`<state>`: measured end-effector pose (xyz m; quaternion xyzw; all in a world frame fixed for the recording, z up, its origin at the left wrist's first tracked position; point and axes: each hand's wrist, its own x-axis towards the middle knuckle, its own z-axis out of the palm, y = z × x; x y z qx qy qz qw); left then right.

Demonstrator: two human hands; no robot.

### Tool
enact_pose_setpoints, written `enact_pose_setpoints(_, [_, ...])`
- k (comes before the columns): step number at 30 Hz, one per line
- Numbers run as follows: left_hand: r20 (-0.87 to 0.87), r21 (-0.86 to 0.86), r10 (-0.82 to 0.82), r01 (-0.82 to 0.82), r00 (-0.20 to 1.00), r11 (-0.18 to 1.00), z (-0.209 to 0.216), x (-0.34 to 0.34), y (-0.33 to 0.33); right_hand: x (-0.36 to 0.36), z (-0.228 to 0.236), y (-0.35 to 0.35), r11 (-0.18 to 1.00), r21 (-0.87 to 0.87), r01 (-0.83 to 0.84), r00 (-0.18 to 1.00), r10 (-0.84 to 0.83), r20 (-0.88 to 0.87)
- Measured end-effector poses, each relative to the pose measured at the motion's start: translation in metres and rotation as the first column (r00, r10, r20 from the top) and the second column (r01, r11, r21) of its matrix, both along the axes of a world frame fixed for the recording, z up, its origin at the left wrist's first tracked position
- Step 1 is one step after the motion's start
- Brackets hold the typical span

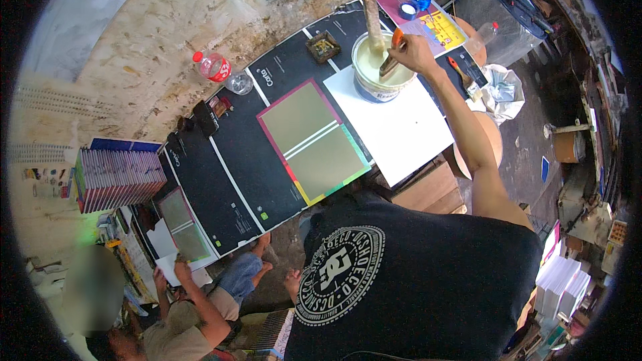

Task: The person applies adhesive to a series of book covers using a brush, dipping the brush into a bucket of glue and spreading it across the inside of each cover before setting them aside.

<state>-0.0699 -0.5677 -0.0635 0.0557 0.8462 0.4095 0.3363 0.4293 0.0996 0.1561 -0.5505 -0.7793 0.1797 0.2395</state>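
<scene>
My right hand is closed around a wide brush with an orange handle end. The brush's lower end dips into a white bucket of pale, creamy paste. A wooden stick stands in the same bucket, leaning against its far side. Under the bucket lies a large white sheet. To its left, a cover panel lies flat, with two grey-green boards and a coloured border. My left hand shows only in part beside my black shirt, low in the view; its fingers are mostly hidden.
A co-worker at lower left holds a white sheet by another bordered panel. The black-covered table also bears a bottle, a small square tray, stacked books and another brush. Blue tape rolls lie at back right.
</scene>
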Motion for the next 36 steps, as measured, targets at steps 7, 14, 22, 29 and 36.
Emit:
enact_pose_setpoints(7, [0.022, -0.008, -0.059, 0.059, 0.998, 0.998, -0.009, 0.007, 0.016, 0.015, -0.030, 0.026, 0.970, -0.145, -0.197, 0.949, 0.226, 0.220])
enact_pose_setpoints(14, [0.038, -0.028, -0.070, 0.071, 0.997, 0.997, -0.018, 0.034, 0.012, -0.003, 0.038, 0.040, 0.981, 0.018, -0.194, 0.978, 0.192, 0.084])
enact_pose_setpoints(22, [0.042, -0.021, -0.107, 0.108, 0.993, 0.994, -0.027, 0.059, 0.017, -0.017, 0.023, 0.053, 0.945, -0.197, -0.260, 0.952, 0.285, 0.110])
enact_pose_setpoints(29, [-0.112, 0.056, -0.242, 0.249, 0.964, 0.967, -0.031, 0.078, 0.039, -0.023, 0.044, 0.071, 0.913, -0.211, -0.349, 0.871, 0.399, 0.285])
enact_pose_setpoints(36, [-0.472, 0.019, -0.498, 0.573, 0.728, 0.820, 0.098, 0.130, 0.212, -0.074, 0.086, 0.037, 0.876, -0.185, -0.446, 0.740, 0.477, 0.475])
